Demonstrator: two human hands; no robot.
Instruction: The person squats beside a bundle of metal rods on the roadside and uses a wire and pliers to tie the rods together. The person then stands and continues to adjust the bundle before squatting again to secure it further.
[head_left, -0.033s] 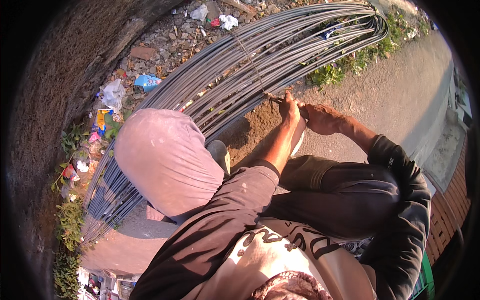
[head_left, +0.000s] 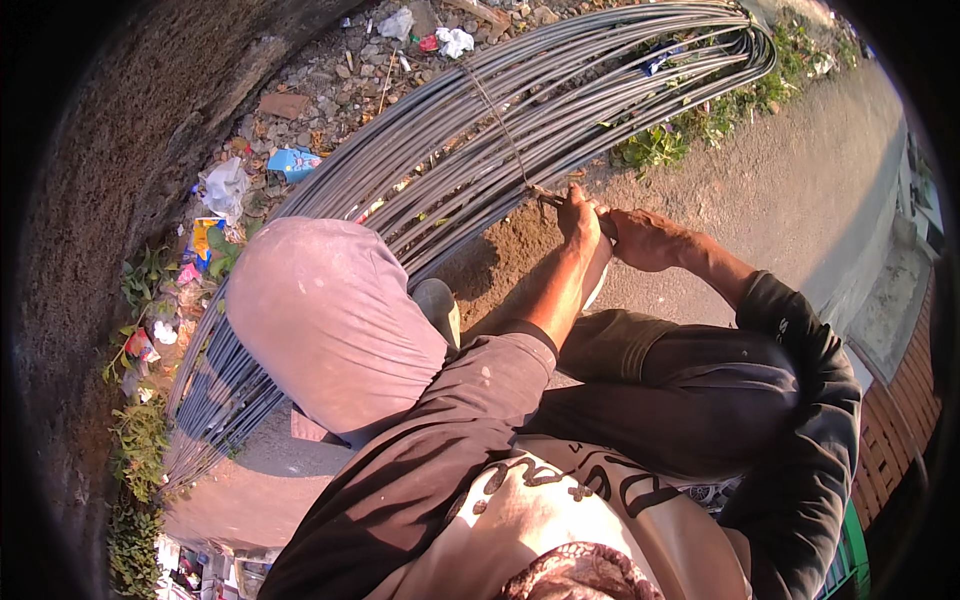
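A long bundle of bent steel rods (head_left: 470,150) lies on the ground, with a thin tie (head_left: 497,112) running across it. At the near edge of the bundle, my left hand (head_left: 580,222) is closed around a dark, slim metal tool (head_left: 546,194). The tool's tip meets the lower end of the tie. My right hand (head_left: 645,240), also closed, grips the same tool from the right, touching the left hand. Most of the tool is hidden by my fingers, so its exact kind does not show.
My bent knees (head_left: 335,320) flank the hands, the left one over the rods. Beneath the rods is a patch of loose soil (head_left: 505,245). Rubble and litter, including a blue wrapper (head_left: 293,164), lie along a rough wall (head_left: 120,150). Paved ground (head_left: 800,170) stretches to the right.
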